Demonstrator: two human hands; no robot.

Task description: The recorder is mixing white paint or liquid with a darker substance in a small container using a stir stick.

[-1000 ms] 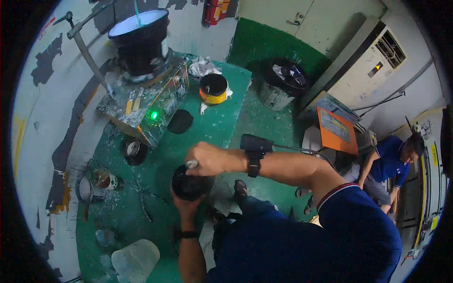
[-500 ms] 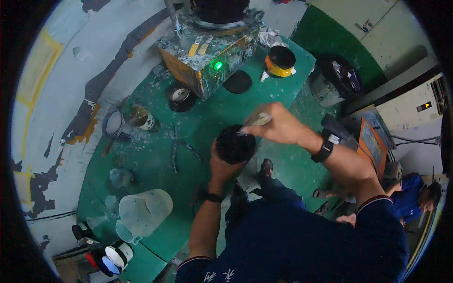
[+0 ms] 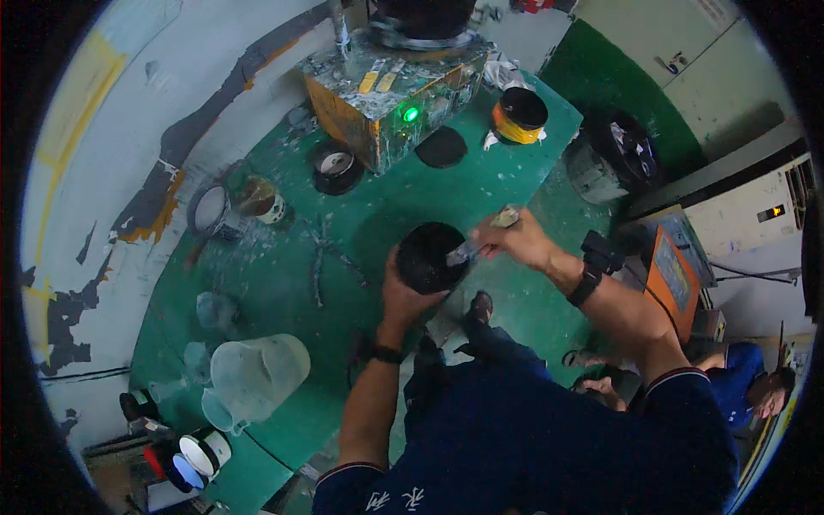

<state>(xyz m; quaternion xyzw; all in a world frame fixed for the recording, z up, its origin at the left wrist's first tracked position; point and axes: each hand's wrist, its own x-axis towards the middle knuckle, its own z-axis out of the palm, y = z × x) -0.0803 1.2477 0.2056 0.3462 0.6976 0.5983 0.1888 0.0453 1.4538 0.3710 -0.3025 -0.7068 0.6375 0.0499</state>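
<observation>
A round black tub (image 3: 419, 259), its mouth turned up toward me, is gripped by my left hand (image 3: 405, 296) around its left and near side. The inside looks dark; I cannot make out what lies in it. In my right hand (image 3: 522, 239) is a putty knife with a pale handle end (image 3: 506, 216) sticking out above the fist. Its flat greyish blade (image 3: 462, 255) reaches over the tub's right rim into the mouth. Beyond the tub, a flat black disc (image 3: 441, 148) lies on the green table (image 3: 360, 219).
A paint-splashed machine (image 3: 399, 112) with a lit green button stands at the back. Around it are a yellow-banded black tub (image 3: 518, 129) and a small dark pot (image 3: 336, 168). A translucent jug (image 3: 257, 378) lies at left. Another person (image 3: 734, 378) sits low at right.
My right hand has drawn back to the right, and the knife's blade now shows at the tub's rim. The left hand still holds the tub. The view has shifted slightly.
</observation>
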